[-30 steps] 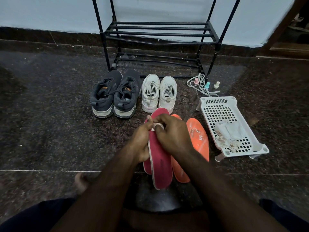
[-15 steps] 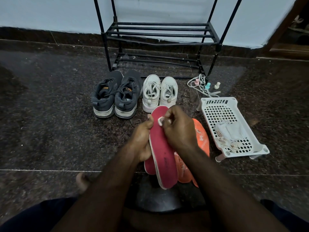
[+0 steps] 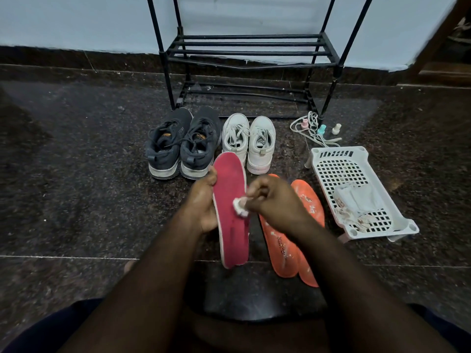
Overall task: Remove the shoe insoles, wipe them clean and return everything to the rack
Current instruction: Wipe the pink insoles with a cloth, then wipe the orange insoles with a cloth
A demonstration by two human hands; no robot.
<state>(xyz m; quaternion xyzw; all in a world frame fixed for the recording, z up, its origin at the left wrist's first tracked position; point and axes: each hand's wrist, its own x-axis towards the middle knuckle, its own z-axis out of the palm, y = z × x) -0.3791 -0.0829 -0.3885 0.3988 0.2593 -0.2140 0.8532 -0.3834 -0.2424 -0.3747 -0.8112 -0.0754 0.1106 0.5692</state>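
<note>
There's a white plastic basket [image 3: 362,159] on the dark floor, three little nail polish bottles [image 3: 321,129] and a white cord [image 3: 309,129] just behind it.

No legible text anywhere

The room is dim, and the dark speckled floor [image 3: 76,174] swallows most of the light while the pale wall [image 3: 76,19] stays brightest. The wide lens bends straight lines near the edges, and the forearms at the bottom look soft.
</note>
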